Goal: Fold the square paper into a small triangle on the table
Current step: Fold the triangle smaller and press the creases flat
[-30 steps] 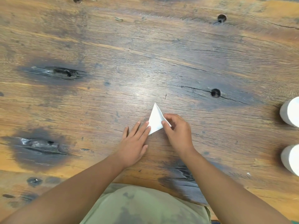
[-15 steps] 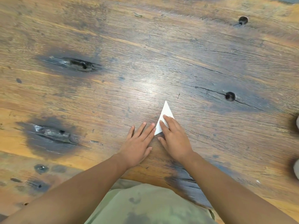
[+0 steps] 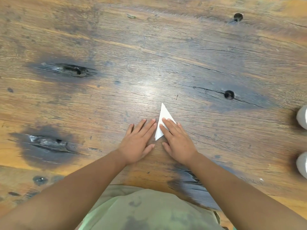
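A white paper (image 3: 163, 113), folded into a small narrow triangle, lies flat on the wooden table (image 3: 149, 55) with its tip pointing away from me. My right hand (image 3: 178, 143) rests flat on the paper's near right part, fingers stretched out and pressing it down. That hand hides part of the paper. My left hand (image 3: 138, 141) lies flat on the table just left of the paper, its fingertips at the paper's left edge, holding nothing.
Two white round objects (image 3: 302, 117) (image 3: 302, 165) sit at the right edge of view, partly cut off. The tabletop has dark burnt patches (image 3: 66, 70) and small knot holes (image 3: 229, 94). The table's near edge runs just in front of my green shirt (image 3: 149, 213).
My right hand went from pinching the paper's raised corner to lying flat on it. The paper now lies flat as a narrower triangle. My left hand stayed beside it.
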Available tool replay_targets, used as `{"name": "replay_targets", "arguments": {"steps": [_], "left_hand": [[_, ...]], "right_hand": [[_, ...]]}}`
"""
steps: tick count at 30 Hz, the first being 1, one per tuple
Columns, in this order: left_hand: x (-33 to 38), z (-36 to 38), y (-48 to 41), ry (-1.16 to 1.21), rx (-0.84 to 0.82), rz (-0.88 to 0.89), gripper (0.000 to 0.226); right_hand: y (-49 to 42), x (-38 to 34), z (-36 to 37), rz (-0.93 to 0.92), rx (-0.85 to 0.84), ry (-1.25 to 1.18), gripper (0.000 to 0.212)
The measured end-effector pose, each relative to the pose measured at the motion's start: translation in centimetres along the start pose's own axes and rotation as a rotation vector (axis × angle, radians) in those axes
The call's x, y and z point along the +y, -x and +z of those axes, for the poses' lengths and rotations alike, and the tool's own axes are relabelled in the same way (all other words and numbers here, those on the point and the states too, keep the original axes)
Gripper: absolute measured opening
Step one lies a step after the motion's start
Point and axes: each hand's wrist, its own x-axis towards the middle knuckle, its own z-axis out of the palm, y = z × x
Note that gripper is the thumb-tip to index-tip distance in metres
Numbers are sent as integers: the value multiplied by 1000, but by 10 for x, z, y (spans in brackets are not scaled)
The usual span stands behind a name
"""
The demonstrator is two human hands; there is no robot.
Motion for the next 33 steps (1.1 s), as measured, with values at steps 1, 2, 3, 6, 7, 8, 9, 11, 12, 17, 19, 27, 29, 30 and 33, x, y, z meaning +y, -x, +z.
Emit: {"name": "replay_targets", "arguments": {"steps": [1, 2, 3, 6, 7, 8, 9, 11, 12, 17, 19, 27, 29, 30, 33], "left_hand": [[-1, -3, -6, -7, -2, 13, 73], [-2, -7, -14, -13, -3, 25, 72], [-3, -10, -21, -18, -4, 34, 71], [-8, -21, -43, -57, 6, 67, 67], [-10, -24, -49, -74, 6, 81, 68], [-12, -28, -55, -89, 3, 98, 71], [-14, -31, -60, -105, 0, 117, 73], [-18, -34, -67, -145, -25, 150, 73], [-20, -34, -69, -163, -43, 160, 72], [-22, -27, -60, -149, -26, 103, 69], [-20, -22, -50, -124, -4, 55, 68], [-1, 2, -7, -40, 38, -113, 69], [7, 9, 1, -62, 29, -142, 72], [11, 13, 5, -73, 23, -150, 74], [25, 23, 16, -71, 10, -137, 80]], "right_hand": [[0, 2, -1, -10, -6, 5, 69], [0, 4, -1, -19, -13, 11, 69], [1, 4, -2, -25, -18, 18, 69], [4, 3, -2, -38, -6, 27, 69], [6, 0, -1, -48, -3, 31, 67], [7, -2, -1, -58, 3, 33, 65], [8, -6, 1, -67, 11, 35, 63], [9, -11, 3, -77, 14, 40, 60], [10, -13, 5, -78, 9, 46, 59], [20, -9, 11, -54, -32, 83, 59], [25, -5, 10, -32, -43, 108, 59], [35, 13, 0, 146, -7, 133, 57], [34, 16, 0, 193, -1, 140, 59], [33, 18, -1, 215, 5, 141, 60], [31, 23, -2, 280, 14, 151, 64]]}}
